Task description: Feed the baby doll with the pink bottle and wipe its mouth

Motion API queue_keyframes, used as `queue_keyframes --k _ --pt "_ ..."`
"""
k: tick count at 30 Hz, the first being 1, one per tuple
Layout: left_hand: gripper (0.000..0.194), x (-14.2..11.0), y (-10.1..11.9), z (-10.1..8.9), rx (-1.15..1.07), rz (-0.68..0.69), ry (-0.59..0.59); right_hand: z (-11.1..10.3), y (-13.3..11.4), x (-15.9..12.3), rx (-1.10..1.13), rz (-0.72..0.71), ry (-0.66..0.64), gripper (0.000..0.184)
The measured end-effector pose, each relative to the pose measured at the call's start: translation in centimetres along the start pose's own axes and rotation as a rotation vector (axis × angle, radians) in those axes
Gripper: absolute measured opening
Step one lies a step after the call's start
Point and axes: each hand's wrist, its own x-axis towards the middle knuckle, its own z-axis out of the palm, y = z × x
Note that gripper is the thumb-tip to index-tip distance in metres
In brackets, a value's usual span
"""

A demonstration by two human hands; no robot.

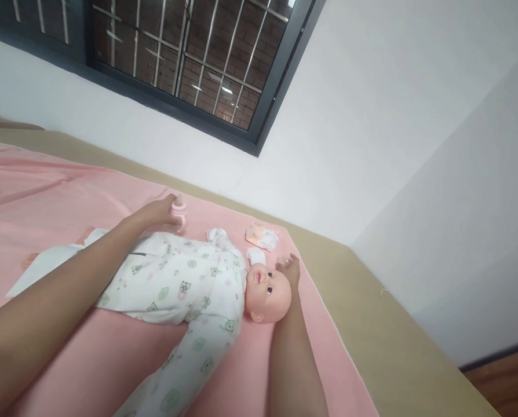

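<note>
My left hand (pixel 159 211) reaches over the doll's body with its fingers closed around a baby bottle (pixel 179 213), which has a clear nipple, a pink collar and a pink handle. Beside the doll's head, my right hand (pixel 291 270) grips a small clear cap (pixel 284 262), partly covered by the fingers. Between my arms a baby doll (pixel 267 292) lies on its back, dressed in a white top (pixel 167 278) with green and grey animal prints. The left forearm hides part of its lower body.
A pink sheet (pixel 241 370) covers much of the tan surface (pixel 350 289). An orange-and-white packet (pixel 262 236) and a small white cloth (pixel 256 255) lie near the doll's head. Behind stand a white wall (pixel 350 116) and a barred window (pixel 189 58).
</note>
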Motion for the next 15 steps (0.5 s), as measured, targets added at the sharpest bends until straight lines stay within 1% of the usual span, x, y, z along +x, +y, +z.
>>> queue_keyframes --k 2,4,7,10,12,15 --pt "0.065 -0.1 0.4 0.1 0.019 -0.028 0.029 0.0 -0.5 0.2 -0.028 0.061 0.041 0.06" --pt "0.061 -0.2 0.7 0.2 0.031 -0.05 0.051 0.0 -1.1 0.3 -0.024 0.096 0.055 0.06" --pt "0.062 -0.1 0.8 0.1 0.03 -0.06 0.071 0.1 -2.6 0.0 0.03 0.103 0.035 0.061" --pt "0.066 0.0 1.1 -0.4 0.017 -0.061 0.101 0.2 -4.7 -0.6 0.118 0.086 -0.011 0.06" --pt "0.066 -0.1 1.5 -0.9 -0.051 -0.032 0.124 0.1 -6.6 -1.0 0.161 0.057 -0.061 0.059" --pt "0.061 -0.6 3.1 -1.8 -0.285 0.081 0.138 -0.2 -10.1 -1.7 0.166 -0.035 -0.18 0.058"
